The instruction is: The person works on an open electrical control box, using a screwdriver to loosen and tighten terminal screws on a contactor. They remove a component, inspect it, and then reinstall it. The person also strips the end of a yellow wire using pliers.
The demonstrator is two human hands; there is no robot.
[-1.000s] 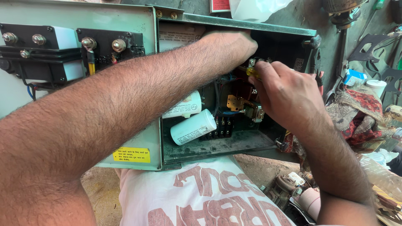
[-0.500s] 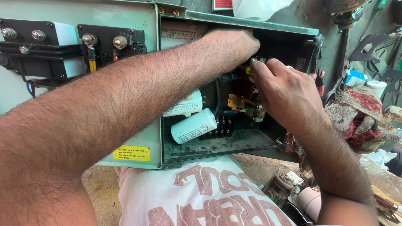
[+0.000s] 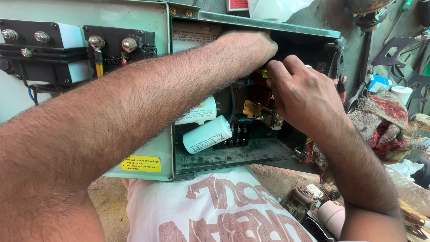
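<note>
A pale green metal electrical box (image 3: pixel 197 163) stands open in front of me. My left hand (image 3: pixel 251 47) reaches deep into its upper part, fingers hidden behind the box's inner parts. My right hand (image 3: pixel 300 96) is closed around a tool with a yellow handle (image 3: pixel 266 74), only its tip showing, held against the red and brass switch parts (image 3: pixel 253 109). Two white cylindrical capacitors (image 3: pixel 207 134) lie on the box floor under my left forearm, beside a black terminal strip (image 3: pixel 235 140).
Black terminal blocks with brass bolts (image 3: pixel 118 47) sit on the box's left face above a yellow label (image 3: pixel 141 163). Red patterned cloth (image 3: pixel 385 125), a white cup (image 3: pixel 401 93) and motor parts (image 3: pixel 309 199) crowd the right side. White printed cloth (image 3: pixel 215 210) lies below the box.
My right hand has shifted slightly up and left inside the box, closer to my left hand. The left arm has barely moved.
</note>
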